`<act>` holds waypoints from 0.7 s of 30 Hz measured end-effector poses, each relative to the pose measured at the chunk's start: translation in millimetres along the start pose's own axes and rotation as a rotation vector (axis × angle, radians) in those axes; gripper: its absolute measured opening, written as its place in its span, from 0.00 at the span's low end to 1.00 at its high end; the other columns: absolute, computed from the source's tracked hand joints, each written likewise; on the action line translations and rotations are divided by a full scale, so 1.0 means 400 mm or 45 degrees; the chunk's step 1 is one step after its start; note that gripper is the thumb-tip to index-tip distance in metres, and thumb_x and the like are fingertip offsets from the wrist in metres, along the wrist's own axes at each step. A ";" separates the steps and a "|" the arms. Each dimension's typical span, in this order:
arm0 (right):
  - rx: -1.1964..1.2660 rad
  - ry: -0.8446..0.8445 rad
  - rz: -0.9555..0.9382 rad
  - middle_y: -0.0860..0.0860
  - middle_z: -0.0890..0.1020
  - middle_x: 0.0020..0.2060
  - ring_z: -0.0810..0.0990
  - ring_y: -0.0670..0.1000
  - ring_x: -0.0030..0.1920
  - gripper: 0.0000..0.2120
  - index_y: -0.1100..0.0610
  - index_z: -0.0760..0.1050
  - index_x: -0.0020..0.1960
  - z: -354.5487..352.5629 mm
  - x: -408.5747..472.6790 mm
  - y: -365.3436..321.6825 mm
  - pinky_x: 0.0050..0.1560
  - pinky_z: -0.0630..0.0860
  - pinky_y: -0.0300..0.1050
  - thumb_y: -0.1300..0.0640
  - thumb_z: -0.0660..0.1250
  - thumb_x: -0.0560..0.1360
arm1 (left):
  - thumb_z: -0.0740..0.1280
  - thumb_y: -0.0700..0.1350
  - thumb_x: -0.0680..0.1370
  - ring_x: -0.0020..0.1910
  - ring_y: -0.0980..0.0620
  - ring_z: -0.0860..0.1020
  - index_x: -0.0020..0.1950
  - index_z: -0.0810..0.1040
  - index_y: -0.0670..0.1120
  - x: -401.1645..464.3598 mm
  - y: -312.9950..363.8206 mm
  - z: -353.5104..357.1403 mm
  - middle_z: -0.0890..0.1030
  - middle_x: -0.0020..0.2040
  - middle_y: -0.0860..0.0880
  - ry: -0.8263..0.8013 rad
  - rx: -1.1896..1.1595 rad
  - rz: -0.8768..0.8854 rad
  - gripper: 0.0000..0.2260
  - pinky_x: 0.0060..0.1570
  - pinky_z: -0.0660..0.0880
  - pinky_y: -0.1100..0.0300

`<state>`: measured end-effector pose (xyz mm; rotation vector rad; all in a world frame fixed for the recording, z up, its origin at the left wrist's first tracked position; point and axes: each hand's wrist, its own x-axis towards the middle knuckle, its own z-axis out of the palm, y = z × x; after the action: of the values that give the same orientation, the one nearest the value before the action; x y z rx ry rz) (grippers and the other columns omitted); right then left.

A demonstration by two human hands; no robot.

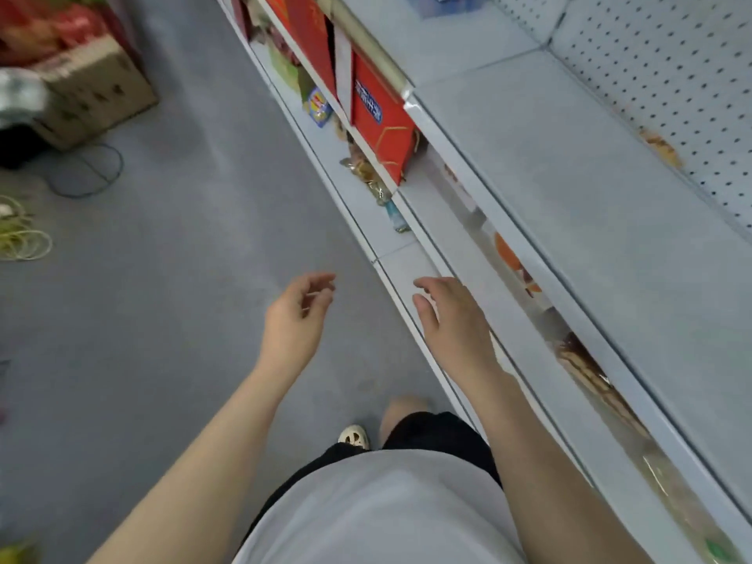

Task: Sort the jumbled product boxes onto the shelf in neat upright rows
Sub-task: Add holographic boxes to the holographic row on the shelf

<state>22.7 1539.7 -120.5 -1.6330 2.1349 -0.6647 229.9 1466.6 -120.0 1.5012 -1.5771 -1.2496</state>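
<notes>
A white shelf unit (569,189) runs diagonally along the right side. Red product boxes (380,120) stand upright on a lower shelf under the top board, with more red boxes (309,38) behind them. Small packets (366,173) lie loose on the bottom ledge. My left hand (297,319) hangs over the grey floor with loosely curled fingers and holds nothing. My right hand (451,319) hovers over the bottom ledge's front edge, fingers relaxed, holding nothing. Boxes further down the lower shelf (586,368) are mostly hidden by the top board.
A brown cardboard carton (93,91) with red packages on it stands on the floor at the far left. Beside it lie a dark cable loop (89,173) and a yellow coil (20,238). A perforated back panel (671,75) closes the top shelf.
</notes>
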 end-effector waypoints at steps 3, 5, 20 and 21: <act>-0.021 -0.074 -0.084 0.53 0.79 0.61 0.76 0.53 0.61 0.15 0.57 0.75 0.66 0.045 0.136 -0.054 0.61 0.71 0.45 0.54 0.58 0.83 | 0.63 0.40 0.80 0.50 0.56 0.81 0.54 0.78 0.59 0.105 -0.028 -0.060 0.82 0.49 0.58 0.105 -0.030 -0.046 0.13 0.54 0.77 0.58; -0.017 -0.098 -0.114 0.52 0.78 0.61 0.75 0.52 0.61 0.15 0.57 0.74 0.66 0.071 0.231 -0.077 0.60 0.70 0.43 0.54 0.58 0.83 | 0.63 0.41 0.79 0.50 0.56 0.81 0.53 0.77 0.61 0.185 -0.043 -0.090 0.83 0.49 0.59 0.149 -0.028 -0.076 0.14 0.55 0.77 0.57; 0.052 -0.122 -0.228 0.52 0.80 0.57 0.77 0.52 0.58 0.14 0.55 0.75 0.64 0.108 1.186 -0.234 0.58 0.72 0.47 0.52 0.59 0.82 | 0.64 0.43 0.80 0.49 0.61 0.80 0.56 0.77 0.57 0.996 0.089 -0.240 0.81 0.48 0.61 0.254 0.103 -0.103 0.09 0.46 0.71 0.73; 0.062 -0.102 -0.226 0.51 0.80 0.57 0.77 0.51 0.57 0.14 0.55 0.75 0.64 0.108 1.246 -0.249 0.58 0.71 0.45 0.53 0.59 0.82 | 0.64 0.43 0.80 0.48 0.62 0.80 0.56 0.77 0.57 1.057 0.101 -0.252 0.82 0.48 0.59 0.258 0.103 -0.089 0.09 0.45 0.71 0.74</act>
<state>-4.0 1030.5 -102.6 -1.8058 1.9196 -0.6858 237.7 1030.3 -117.2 1.6897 -1.4689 -1.0448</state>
